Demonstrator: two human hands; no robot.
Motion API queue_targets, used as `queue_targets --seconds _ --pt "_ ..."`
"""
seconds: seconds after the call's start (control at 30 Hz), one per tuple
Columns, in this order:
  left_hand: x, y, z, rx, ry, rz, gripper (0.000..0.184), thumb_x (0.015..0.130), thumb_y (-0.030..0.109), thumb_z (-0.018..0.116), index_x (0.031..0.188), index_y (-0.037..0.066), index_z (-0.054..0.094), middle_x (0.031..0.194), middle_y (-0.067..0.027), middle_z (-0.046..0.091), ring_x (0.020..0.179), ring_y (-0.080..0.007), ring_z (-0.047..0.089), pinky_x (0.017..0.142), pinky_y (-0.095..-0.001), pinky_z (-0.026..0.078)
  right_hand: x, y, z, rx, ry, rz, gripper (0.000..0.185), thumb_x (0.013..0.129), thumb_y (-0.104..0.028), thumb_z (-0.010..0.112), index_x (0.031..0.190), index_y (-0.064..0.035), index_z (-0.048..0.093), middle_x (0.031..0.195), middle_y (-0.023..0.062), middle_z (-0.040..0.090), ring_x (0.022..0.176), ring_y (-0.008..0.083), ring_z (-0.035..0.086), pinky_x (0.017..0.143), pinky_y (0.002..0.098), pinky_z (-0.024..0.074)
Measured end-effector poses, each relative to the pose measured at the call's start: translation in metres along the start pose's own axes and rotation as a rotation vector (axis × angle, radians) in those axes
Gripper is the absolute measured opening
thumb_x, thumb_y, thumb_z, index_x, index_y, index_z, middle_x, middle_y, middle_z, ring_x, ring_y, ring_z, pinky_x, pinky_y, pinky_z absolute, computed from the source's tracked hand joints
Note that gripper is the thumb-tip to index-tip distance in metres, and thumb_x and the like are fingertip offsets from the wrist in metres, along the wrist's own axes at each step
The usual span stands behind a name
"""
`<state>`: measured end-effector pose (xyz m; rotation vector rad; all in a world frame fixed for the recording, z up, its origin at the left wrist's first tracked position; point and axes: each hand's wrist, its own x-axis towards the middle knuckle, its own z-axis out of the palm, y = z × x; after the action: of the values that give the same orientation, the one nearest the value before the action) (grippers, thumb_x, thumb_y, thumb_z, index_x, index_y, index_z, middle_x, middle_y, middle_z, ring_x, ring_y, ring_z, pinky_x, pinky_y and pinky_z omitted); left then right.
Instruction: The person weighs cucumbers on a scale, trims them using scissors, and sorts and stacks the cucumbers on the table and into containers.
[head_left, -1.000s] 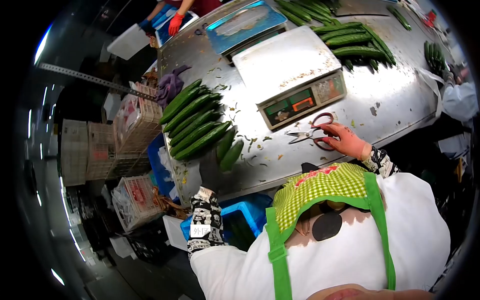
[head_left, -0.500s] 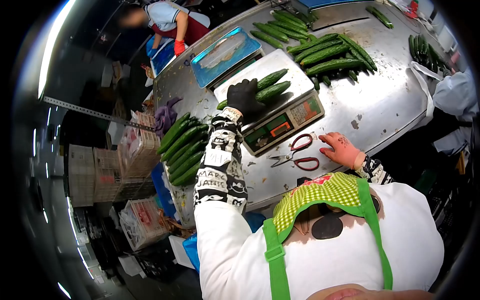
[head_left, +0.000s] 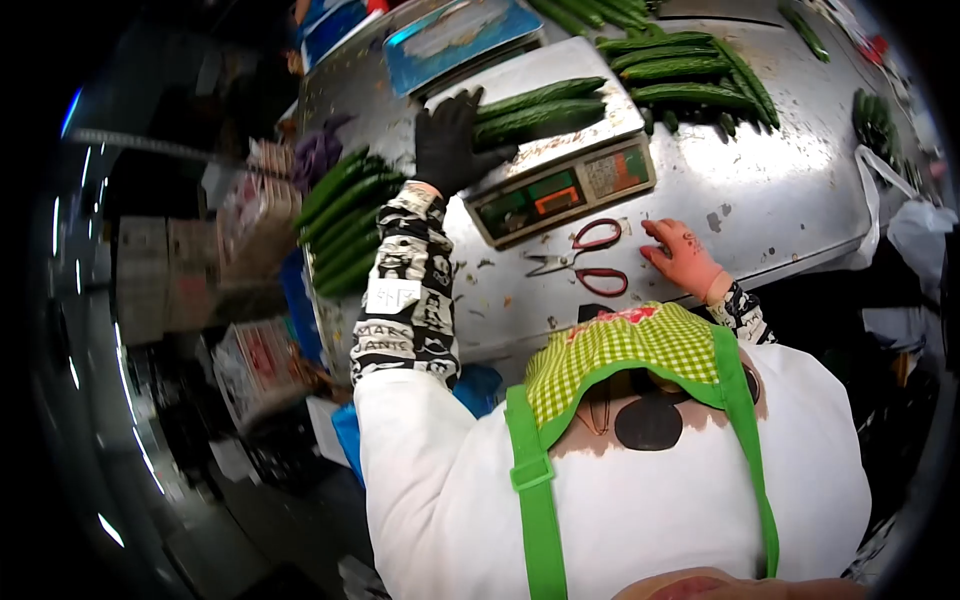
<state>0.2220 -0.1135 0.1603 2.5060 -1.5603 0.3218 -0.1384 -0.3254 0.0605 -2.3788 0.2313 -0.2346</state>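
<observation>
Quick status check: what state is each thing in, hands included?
Front scale, loaded, reading illegible.
Weighed cucumbers, side by side.
Left hand, open at those cucumbers, contact unclear.
Scissors, blades parted, lying unheld.
Right hand, half-open, empty, beside the scissors.
Left cucumber pile, heaped, partly hidden.
Right cucumber pile, heaped.

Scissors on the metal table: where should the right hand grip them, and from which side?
Probably best by the red handles, coming from the right of the picture, where the right hand is. The scissors lie flat on the table, their handle loops toward that hand and their blades pointing away, so it should meet the loops first, clear of the tips.
</observation>
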Motion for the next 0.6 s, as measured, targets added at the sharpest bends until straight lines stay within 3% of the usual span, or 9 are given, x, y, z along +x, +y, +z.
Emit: queue_targets --seconds 0.1,0.17,0.27,0.3,0.43,0.5,0.6 --pt "-0.043 -0.033 -0.006 -0.135 0.381 -0.135 0.088 0.084 0.061 0.071 0.149 0.008 0.046 0.144 -0.0198 0.052 0.136 -0.0351 0.047 0.112 -0.0514 0.030 0.009 -0.002 -0.006 0.027 -0.059 0.010 0.040 0.092 -0.010 0.069 0.130 -0.0024 0.059 0.111 0.0147 0.063 0.106 0.0295 0.064 0.092 0.0381 0.0520" --pt "-0.076 -0.042 -0.009 -0.144 0.486 -0.300 0.081 0.087 0.050 0.073 0.148 0.005 0.046 0.145 -0.0222 0.051 0.136 -0.0381 0.046 0.111 -0.0502 0.035 0.015 -0.006 -0.010 0.125 -0.052 0.052 0.041 0.092 -0.017 0.070 0.130 -0.0027 0.061 0.112 0.0154 0.065 0.105 0.0305 0.064 0.092 0.0401 0.0510" --pt "-0.133 -0.036 0.012 -0.079 0.609 -0.478 0.076 0.090 0.042 0.071 0.148 0.000 0.045 0.147 -0.0258 0.047 0.136 -0.0422 0.045 0.112 -0.0499 0.036 0.035 -0.007 -0.022 0.121 0.059 -0.048 0.042 0.092 -0.014 0.071 0.131 -0.0023 0.060 0.113 0.0155 0.065 0.103 0.0283 0.065 0.091 0.0379 0.0524" --pt "-0.151 -0.021 0.015 -0.048 0.581 -0.521 0.068 0.095 0.032 0.069 0.147 -0.004 0.043 0.149 -0.0284 0.046 0.138 -0.0451 0.043 0.113 -0.0497 0.036 0.047 -0.013 -0.031 0.115 0.086 -0.066 0.043 0.093 -0.014 0.071 0.132 -0.0019 0.060 0.114 0.0156 0.065 0.102 0.0276 0.065 0.090 0.0364 0.0526" --pt "-0.212 0.031 0.060 -0.093 0.543 -0.667 0.068 0.095 0.028 0.068 0.148 -0.006 0.041 0.149 -0.0278 0.046 0.140 -0.0430 0.041 0.117 -0.0480 0.031 0.103 -0.014 -0.054 0.075 0.251 -0.136 0.047 0.093 -0.018 0.072 0.134 -0.0020 0.058 0.118 0.0164 0.063 0.107 0.0286 0.063 0.094 0.0358 0.0518" --pt "-0.233 0.058 0.077 -0.100 0.515 -0.731 0.070 0.094 0.029 0.068 0.147 -0.008 0.041 0.147 -0.0283 0.048 0.138 -0.0424 0.043 0.116 -0.0479 0.032 0.130 -0.030 -0.070 0.065 0.269 -0.110 0.051 0.093 -0.021 0.073 0.137 -0.0009 0.055 0.123 0.0185 0.061 0.113 0.0308 0.062 0.098 0.0367 0.0503" --pt "-0.260 0.084 0.097 -0.255 0.433 -0.833 0.080 0.092 0.039 0.069 0.154 0.002 0.036 0.157 -0.0279 0.033 0.144 -0.0453 0.031 0.118 -0.0533 0.026 0.170 -0.022 -0.072 -0.002 0.277 0.029 0.069 0.094 -0.041 0.071 0.143 0.0021 0.048 0.136 0.0211 0.055 0.127 0.0336 0.055 0.106 0.0391 0.0451"
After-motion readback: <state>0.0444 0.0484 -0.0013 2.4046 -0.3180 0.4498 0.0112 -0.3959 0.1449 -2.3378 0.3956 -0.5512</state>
